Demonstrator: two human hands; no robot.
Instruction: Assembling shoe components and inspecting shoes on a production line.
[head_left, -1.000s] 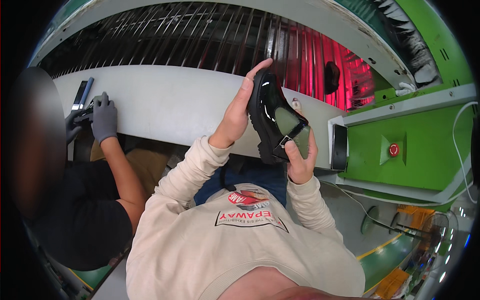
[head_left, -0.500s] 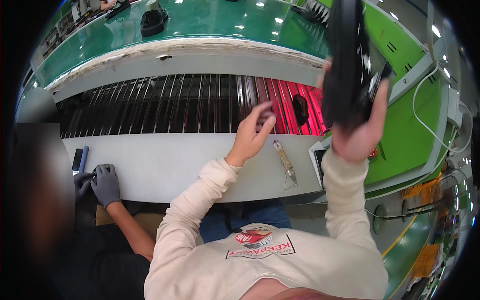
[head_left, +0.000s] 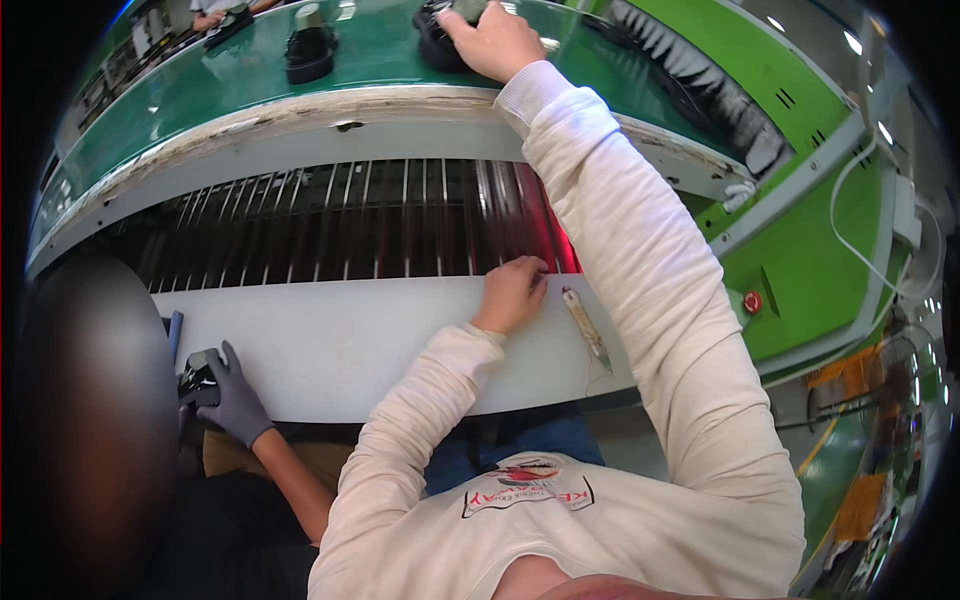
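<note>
At the far side, my right hand [head_left: 500, 42] reaches over the green belt with its fingers closed on a black shoe [head_left: 437, 45]. The shoe is at the belt's surface, partly covered by my hand. My left hand [head_left: 512, 297] rests at the far edge of the white worktop [head_left: 330, 345], beside the metal rollers [head_left: 340, 225]. Its fingers are curled together, and whatever may be between them is hidden. Right of it lies a slim wrapped hand tool [head_left: 585, 325] with a pointed tip and loose thread.
Another black shoe [head_left: 310, 50] stands on the green belt [head_left: 380, 65]. Brush-like white bristles [head_left: 690, 85] line a green machine [head_left: 800, 300] with a red button [head_left: 752, 302]. At left, a co-worker's gloved hand [head_left: 235, 398] holds a black object [head_left: 198, 380].
My right hand has carried the black shoe from the right side across to the belt, far and leftward. My left hand has drawn back from over the rollers to the worktop edge, fingers curling in.
</note>
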